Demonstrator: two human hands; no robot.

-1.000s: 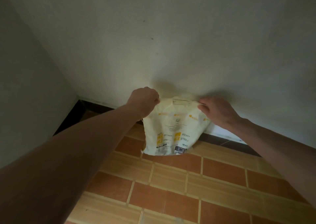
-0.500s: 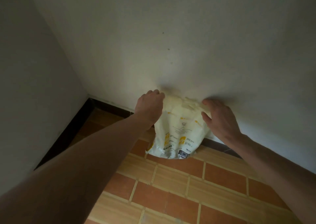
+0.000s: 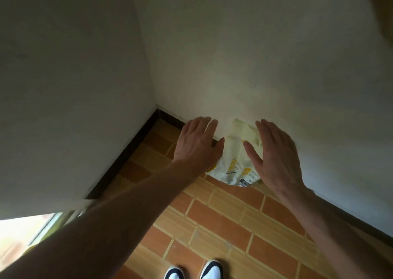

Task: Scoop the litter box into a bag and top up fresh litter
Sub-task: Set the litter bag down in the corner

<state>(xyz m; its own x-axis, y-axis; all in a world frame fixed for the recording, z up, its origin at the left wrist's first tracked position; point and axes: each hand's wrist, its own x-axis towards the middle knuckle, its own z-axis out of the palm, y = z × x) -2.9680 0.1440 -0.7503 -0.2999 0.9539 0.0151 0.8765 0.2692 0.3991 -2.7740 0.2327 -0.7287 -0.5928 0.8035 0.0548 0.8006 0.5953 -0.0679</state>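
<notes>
Both hands have let go. The left hand is spread flat, fingers straight, just left of the bag; the right hand is likewise open, its fingers raised in front of the bag's right side. A second ago each hand pinched a top corner of the bag; now neither grips it. The bag stands on the floor, leaning against the wall near the room's corner, its top crumpled. That suggests the litter bag is being put away, so topping up is likely done. No litter box is in view. Shoes show at the bottom edge.
</notes>
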